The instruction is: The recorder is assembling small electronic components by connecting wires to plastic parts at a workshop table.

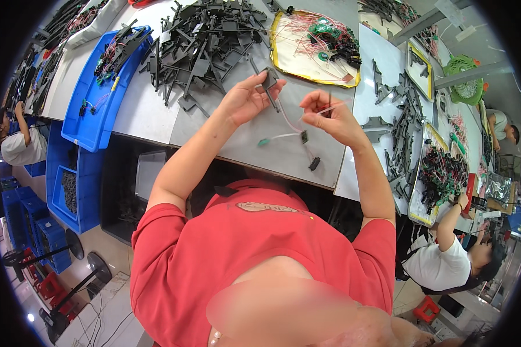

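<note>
Over our grey workbench (pixel 255 144), left hand (pixel 244 103) pinches a dark plastic bracket (pixel 268 78); right hand (pixel 330 118) apparently pinches its thin wires (pixel 289 118).

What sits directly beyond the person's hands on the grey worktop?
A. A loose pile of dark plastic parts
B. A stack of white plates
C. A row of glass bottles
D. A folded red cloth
A: a loose pile of dark plastic parts lies beyond the left hand and right hand.
</note>
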`<state>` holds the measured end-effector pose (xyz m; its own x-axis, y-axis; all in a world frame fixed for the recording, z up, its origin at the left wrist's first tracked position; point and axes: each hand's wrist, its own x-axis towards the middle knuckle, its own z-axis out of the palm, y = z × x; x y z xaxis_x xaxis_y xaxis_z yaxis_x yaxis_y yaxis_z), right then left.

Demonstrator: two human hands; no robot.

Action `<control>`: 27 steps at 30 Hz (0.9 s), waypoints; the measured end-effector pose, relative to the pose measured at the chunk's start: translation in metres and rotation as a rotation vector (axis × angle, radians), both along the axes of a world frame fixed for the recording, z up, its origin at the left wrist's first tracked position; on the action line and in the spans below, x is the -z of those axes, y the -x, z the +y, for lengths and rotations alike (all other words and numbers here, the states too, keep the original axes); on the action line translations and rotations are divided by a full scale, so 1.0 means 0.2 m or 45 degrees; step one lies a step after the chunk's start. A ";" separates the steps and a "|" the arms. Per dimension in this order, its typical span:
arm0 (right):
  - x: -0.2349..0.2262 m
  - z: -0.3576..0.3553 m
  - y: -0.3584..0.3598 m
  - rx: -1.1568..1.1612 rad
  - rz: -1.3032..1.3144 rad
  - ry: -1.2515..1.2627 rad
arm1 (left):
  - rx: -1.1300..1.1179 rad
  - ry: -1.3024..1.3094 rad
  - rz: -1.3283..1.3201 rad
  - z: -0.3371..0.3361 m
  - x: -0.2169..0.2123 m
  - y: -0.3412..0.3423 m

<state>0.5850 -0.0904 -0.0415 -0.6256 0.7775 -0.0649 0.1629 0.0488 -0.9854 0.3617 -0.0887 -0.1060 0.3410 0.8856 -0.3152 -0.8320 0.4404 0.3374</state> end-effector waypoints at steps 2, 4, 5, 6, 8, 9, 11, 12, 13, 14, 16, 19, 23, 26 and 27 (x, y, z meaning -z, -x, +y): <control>-0.04 0.00 -0.02 0.085 0.029 -0.004 | 0.075 -0.202 -0.002 0.01 -0.10 0.00; -0.09 -0.02 -0.01 0.287 0.125 -0.076 | 0.094 -0.306 0.017 0.02 -0.15 0.00; -0.10 -0.02 -0.01 0.419 0.109 -0.114 | 0.113 -0.407 0.037 0.01 -0.16 0.00; -0.11 -0.02 -0.02 0.555 0.095 -0.155 | 0.115 -0.411 0.039 0.01 -0.17 -0.01; -0.08 0.01 -0.03 0.678 0.143 -0.173 | 0.066 -0.423 0.142 0.01 -0.18 0.00; -0.06 0.02 -0.04 0.748 0.174 -0.217 | 0.067 -0.424 0.144 0.00 -0.18 0.01; -0.05 0.03 -0.08 0.827 0.253 -0.203 | 0.048 -0.405 0.194 -0.01 -0.16 0.03; -0.05 0.03 -0.08 0.825 0.256 -0.205 | 0.046 -0.409 0.196 -0.01 -0.14 0.05; -0.06 0.03 -0.08 0.834 0.298 -0.207 | 0.027 -0.382 0.199 -0.02 -0.12 0.07; -0.06 0.02 -0.08 0.844 0.339 -0.210 | 0.009 -0.357 0.202 -0.02 -0.11 0.10; -0.06 0.03 -0.12 0.847 0.342 -0.214 | -0.032 -0.327 0.173 -0.04 -0.11 0.14; -0.10 0.02 -0.13 0.872 0.570 -0.192 | -0.081 -0.326 0.193 -0.07 -0.15 0.17; -0.08 0.02 -0.15 0.982 0.636 -0.306 | -0.094 -0.396 0.180 -0.06 -0.15 0.25; -0.07 0.02 -0.17 0.925 0.549 -0.158 | -0.169 -0.339 0.323 -0.10 -0.15 0.25; -0.07 0.01 -0.16 0.909 0.496 -0.097 | -0.437 -0.436 0.751 -0.11 -0.16 0.23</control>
<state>0.6164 -0.0887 -0.0280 0.0550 0.9908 0.1240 -0.1735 0.1317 -0.9760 0.3161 -0.1110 -0.0744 -0.1110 0.9927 -0.0480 -0.5428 -0.0201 0.8396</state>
